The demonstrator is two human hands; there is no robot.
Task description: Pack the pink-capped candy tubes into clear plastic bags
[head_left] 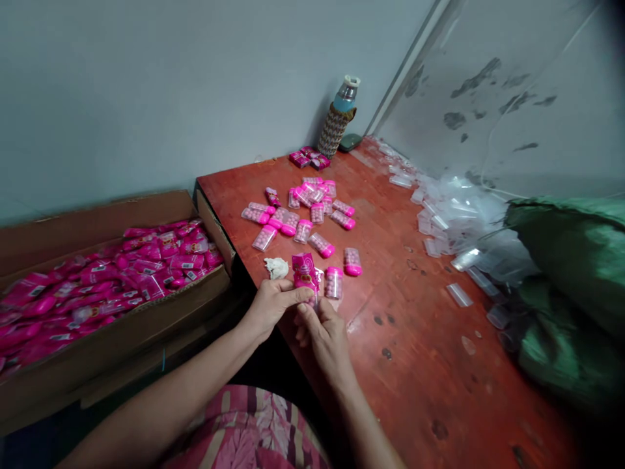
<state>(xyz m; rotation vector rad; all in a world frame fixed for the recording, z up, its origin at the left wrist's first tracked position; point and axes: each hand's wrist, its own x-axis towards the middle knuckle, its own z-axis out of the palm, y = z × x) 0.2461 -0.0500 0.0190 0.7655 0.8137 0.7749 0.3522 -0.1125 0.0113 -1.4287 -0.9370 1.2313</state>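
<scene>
Both hands meet at the table's near left edge, around one small container in a pink printed wrapper (303, 268). My left hand (274, 305) pinches its left side with thumb and fingers. From the right, my right hand (323, 329) has its thumb and fingers closed on the lower end, where pink balls show. Just beyond my right hand stands a clear container of pink balls with a pink cap (334, 283). Another (352, 262) lies a little farther right. Several more form a loose group (312, 195) farther back. A crumpled white piece (277, 268) lies beside my left hand.
A cardboard box (215, 286) of pink wrapped containers (151, 260) stands left of the red table (405, 352). Clear plastic sleeves (454, 208) are heaped at the right by a green sack (576, 260). A bottle (336, 120) in a knitted holder stands at the back, beside pink packets (309, 158).
</scene>
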